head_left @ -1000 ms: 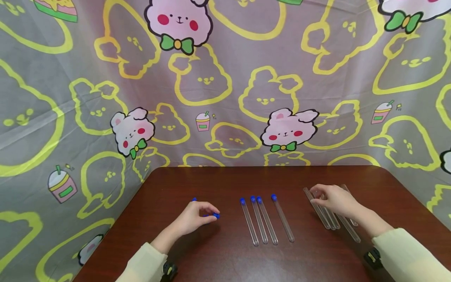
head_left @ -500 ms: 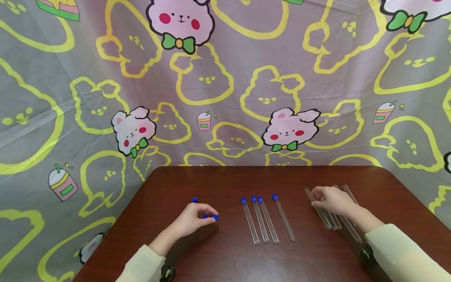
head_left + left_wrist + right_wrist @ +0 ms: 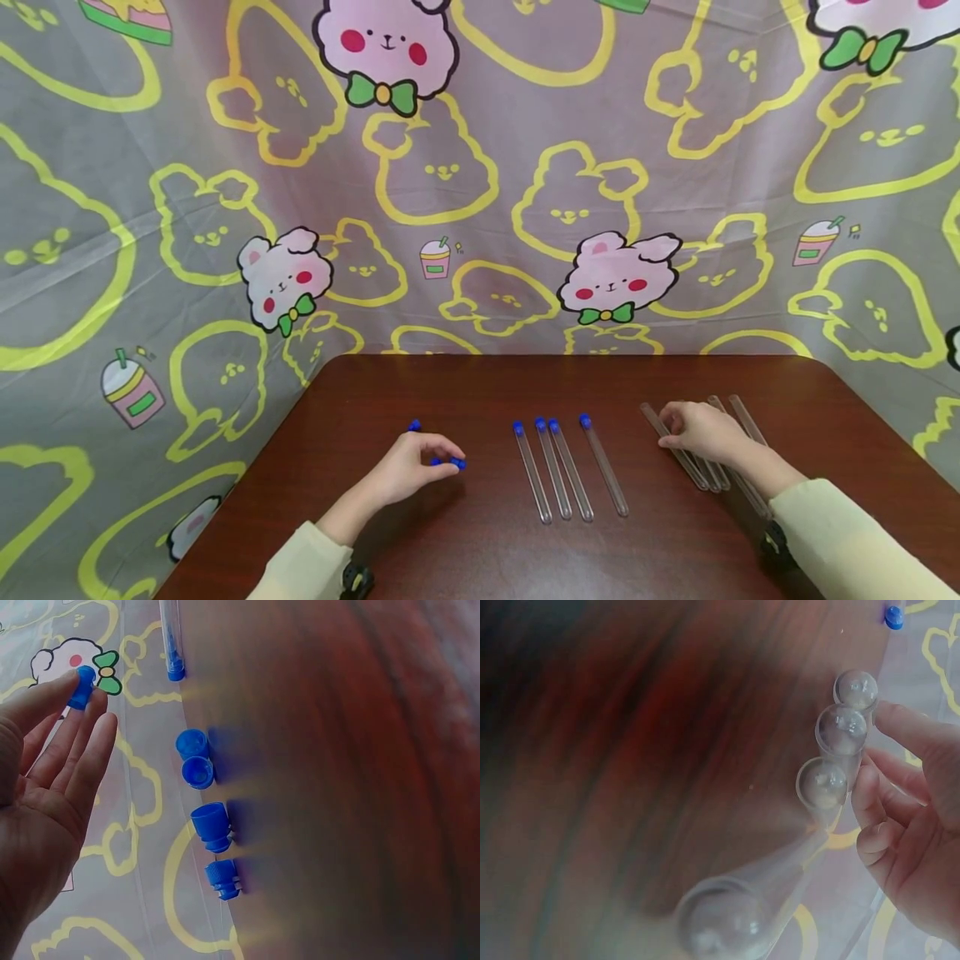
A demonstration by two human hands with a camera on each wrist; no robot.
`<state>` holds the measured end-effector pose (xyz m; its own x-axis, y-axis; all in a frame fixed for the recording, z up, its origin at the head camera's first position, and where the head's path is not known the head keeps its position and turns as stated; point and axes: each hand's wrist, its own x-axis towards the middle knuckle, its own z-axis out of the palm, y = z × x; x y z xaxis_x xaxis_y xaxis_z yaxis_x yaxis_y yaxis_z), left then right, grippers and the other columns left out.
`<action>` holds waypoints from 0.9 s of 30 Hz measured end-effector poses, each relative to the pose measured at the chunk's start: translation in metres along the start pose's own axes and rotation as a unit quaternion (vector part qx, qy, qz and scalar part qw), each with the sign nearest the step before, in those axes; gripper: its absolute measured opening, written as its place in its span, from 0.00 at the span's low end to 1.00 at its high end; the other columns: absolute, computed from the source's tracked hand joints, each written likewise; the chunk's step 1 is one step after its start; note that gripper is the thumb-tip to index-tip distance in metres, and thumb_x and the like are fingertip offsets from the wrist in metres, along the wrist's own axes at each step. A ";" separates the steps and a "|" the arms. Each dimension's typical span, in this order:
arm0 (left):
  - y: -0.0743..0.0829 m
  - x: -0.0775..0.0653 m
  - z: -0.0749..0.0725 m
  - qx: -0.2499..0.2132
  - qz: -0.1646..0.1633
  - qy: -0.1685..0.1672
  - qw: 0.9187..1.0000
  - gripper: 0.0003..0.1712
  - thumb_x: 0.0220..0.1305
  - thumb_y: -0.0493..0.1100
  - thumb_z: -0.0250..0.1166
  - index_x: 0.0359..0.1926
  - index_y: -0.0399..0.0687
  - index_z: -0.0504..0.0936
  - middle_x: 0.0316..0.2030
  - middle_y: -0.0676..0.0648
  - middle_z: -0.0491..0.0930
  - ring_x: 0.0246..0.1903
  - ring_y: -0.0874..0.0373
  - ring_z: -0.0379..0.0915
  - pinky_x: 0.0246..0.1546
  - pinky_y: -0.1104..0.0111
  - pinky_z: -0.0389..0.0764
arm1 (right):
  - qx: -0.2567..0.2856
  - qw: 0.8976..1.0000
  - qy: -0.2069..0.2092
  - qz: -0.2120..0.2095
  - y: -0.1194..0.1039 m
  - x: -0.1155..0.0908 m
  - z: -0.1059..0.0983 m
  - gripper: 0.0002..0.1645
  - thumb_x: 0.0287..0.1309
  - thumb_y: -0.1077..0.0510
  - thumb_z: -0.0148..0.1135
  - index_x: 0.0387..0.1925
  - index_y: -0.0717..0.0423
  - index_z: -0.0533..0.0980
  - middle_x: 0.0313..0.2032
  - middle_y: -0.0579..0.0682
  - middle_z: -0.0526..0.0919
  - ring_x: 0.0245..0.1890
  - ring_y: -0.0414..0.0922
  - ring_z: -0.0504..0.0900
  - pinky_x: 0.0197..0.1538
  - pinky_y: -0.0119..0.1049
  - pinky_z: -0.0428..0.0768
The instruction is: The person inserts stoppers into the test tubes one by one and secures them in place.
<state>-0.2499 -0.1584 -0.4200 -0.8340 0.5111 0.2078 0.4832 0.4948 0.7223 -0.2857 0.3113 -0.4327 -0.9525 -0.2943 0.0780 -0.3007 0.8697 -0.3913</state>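
Four loose blue plastic caps (image 3: 211, 816), short and round, lie on the glossy reddish-brown wooden table (image 3: 480, 558) at the person's left. Just beside them is the left hand (image 3: 411, 467), which pinches a further small blue cap (image 3: 81, 696) between thumb and fingertips, its other fingers loosely extended. A pale yellow-green sleeve (image 3: 306, 562) covers that forearm.

Well apart to the right, four slender clear test tubes with blue caps (image 3: 532, 474) lie flat side by side, capped ends away from the person; the middle two are nearest each other at their caps.

Farther right lie several uncapped clear test tubes (image 3: 822, 782), rounded ends toward the person. The right hand (image 3: 701, 429) bends over them, its thumb at the leftmost tube (image 3: 853, 688) and its fingers partly curled; whether they grip it, I cannot tell. Behind the table hangs a grey cartoon-printed curtain (image 3: 495, 225).
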 end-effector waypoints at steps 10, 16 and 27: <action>0.002 0.000 -0.001 -0.012 -0.003 0.003 1.000 0.06 0.60 0.40 0.70 0.39 0.48 0.87 0.30 0.57 0.82 0.33 0.60 0.76 0.37 0.66 0.77 | 0.001 1.000 0.009 -0.009 0.000 0.000 0.003 0.19 0.50 0.55 0.74 0.41 0.61 0.79 0.23 0.43 0.74 0.21 0.40 0.71 0.24 0.37 0.68; 0.003 0.002 0.000 -0.008 0.009 0.008 1.000 0.06 0.60 0.39 0.70 0.39 0.47 0.87 0.29 0.57 0.83 0.32 0.61 0.78 0.36 0.66 0.79 | 0.020 1.000 0.012 -0.012 -0.001 -0.002 -0.001 0.17 0.52 0.58 0.72 0.41 0.61 0.79 0.25 0.43 0.76 0.23 0.40 0.72 0.24 0.38 0.70; 0.022 0.011 0.002 -0.018 0.020 0.020 0.999 0.09 0.60 0.36 0.69 0.43 0.41 0.86 0.33 0.53 0.85 0.34 0.60 0.80 0.39 0.64 0.79 | 0.057 0.995 0.072 -0.040 -0.014 -0.006 -0.014 0.13 0.53 0.61 0.69 0.41 0.59 0.79 0.26 0.42 0.76 0.23 0.39 0.72 0.24 0.35 0.70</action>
<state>-0.2479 -0.1403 -0.4035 -0.8246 0.5006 0.2634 0.5072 0.4483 0.7360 -0.2767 0.3059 -0.4149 -0.9255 -0.2932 0.2397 -0.3754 0.7933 -0.4793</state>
